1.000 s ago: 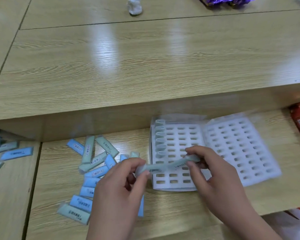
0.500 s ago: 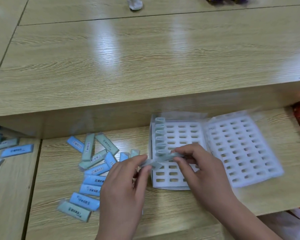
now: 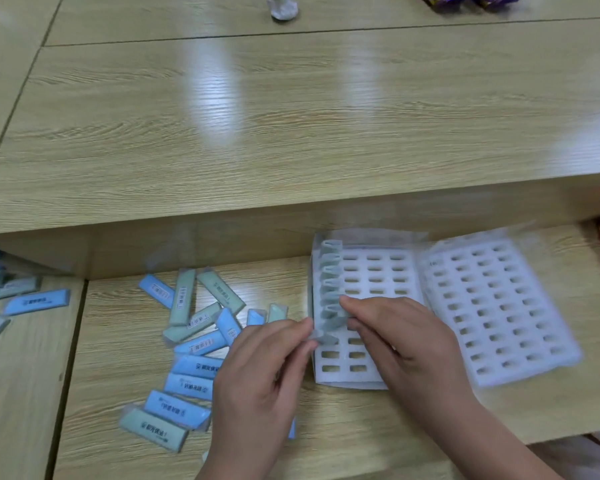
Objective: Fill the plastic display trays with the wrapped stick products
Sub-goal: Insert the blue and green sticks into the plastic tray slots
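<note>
The left hand (image 3: 267, 372) and right hand (image 3: 407, 344) pinch one stick (image 3: 328, 323), tilted near-left to far-right, over the left column of the tray (image 3: 378, 271).

One head-worn camera looks forward and steeply down from over the near edge of the lower surface (image 3: 326, 427). It is close enough that the white tray (image 3: 374, 268) lies just below the middle of the picture with its slots showing singly. Beyond the tray the view climbs a raised step to the upper surface (image 3: 291, 116), which fills the top half, while left of the tray the wide lens takes in the loose wrapped sticks (image 3: 187, 341).
</note>
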### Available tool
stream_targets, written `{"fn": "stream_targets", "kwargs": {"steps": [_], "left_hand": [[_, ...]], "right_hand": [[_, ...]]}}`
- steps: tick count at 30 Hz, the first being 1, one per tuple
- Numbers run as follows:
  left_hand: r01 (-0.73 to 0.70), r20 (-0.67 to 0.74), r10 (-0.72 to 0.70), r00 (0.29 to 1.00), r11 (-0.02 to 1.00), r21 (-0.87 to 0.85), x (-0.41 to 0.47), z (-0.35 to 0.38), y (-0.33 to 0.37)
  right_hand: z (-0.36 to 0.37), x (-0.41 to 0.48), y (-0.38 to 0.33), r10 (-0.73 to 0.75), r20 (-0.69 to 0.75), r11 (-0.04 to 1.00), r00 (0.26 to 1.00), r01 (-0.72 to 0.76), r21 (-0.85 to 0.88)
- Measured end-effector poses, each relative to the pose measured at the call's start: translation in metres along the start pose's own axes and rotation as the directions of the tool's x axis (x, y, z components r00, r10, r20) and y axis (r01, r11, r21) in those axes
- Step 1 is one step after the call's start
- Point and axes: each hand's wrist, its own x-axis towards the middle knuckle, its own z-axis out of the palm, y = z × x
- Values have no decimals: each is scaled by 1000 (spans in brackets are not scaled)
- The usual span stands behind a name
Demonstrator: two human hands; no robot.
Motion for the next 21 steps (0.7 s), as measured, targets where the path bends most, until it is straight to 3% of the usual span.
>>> {"fn": "stream_targets", "kwargs": {"steps": [8,15,21], "left_hand": [[-78,-41,78,996,997,0,2,7,-3],[-143,16,143,990,989,38,1,4,-8],[-166,92,157,983,981,100,-4,8,-12]], "right_hand": [[5,-3,5,-72,35,994,997,75,-75],[5,0,1,33,28,995,999,-30,-96],[7,-1,4,-30,15,998,999,31,-58]]}}
